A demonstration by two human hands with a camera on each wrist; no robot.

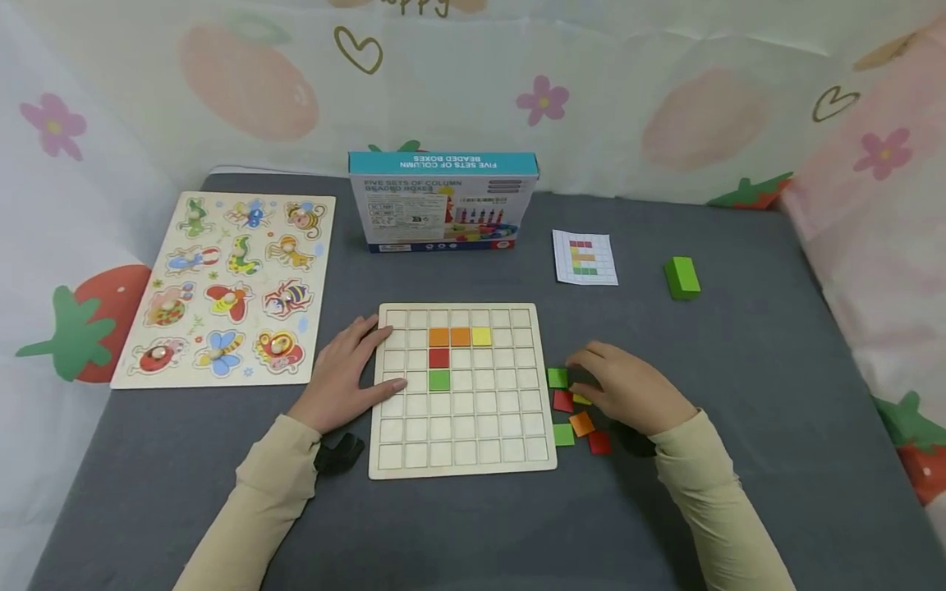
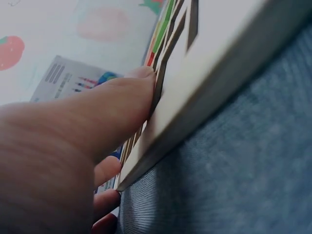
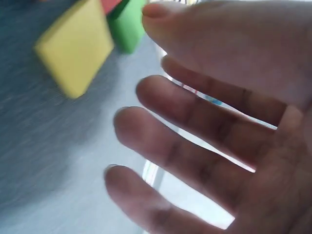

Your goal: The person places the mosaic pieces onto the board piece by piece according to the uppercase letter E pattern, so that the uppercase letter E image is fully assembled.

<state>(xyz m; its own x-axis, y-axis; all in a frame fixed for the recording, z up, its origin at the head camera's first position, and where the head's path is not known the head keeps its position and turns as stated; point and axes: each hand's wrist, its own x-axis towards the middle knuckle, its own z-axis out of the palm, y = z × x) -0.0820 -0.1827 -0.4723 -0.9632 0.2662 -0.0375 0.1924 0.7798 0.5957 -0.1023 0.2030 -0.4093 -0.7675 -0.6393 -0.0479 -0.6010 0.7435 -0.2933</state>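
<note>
My left hand (image 1: 338,376) rests at the left edge of a wooden grid board (image 1: 452,474), thumb (image 2: 122,97) on its top. In the board's cells sit two orange tiles (image 1: 439,337) and a yellow tile (image 1: 481,336) in a row, with a red tile (image 1: 439,358) and a green tile (image 1: 439,380) below the left one. My right hand (image 1: 628,387) hovers over loose tiles right of the board, its spread fingers holding nothing. Partly hidden under it is a yellow tile (image 3: 75,48); nearby lie green (image 1: 557,377), red (image 1: 563,400) and orange tiles (image 1: 581,423).
A wooden insect puzzle (image 1: 229,283) lies at the left. Behind the board stands a toy box (image 1: 443,205). A pattern card (image 1: 585,275) with coloured squares lies at the back right, and a green block (image 1: 681,278) stands farther right on the grey tabletop.
</note>
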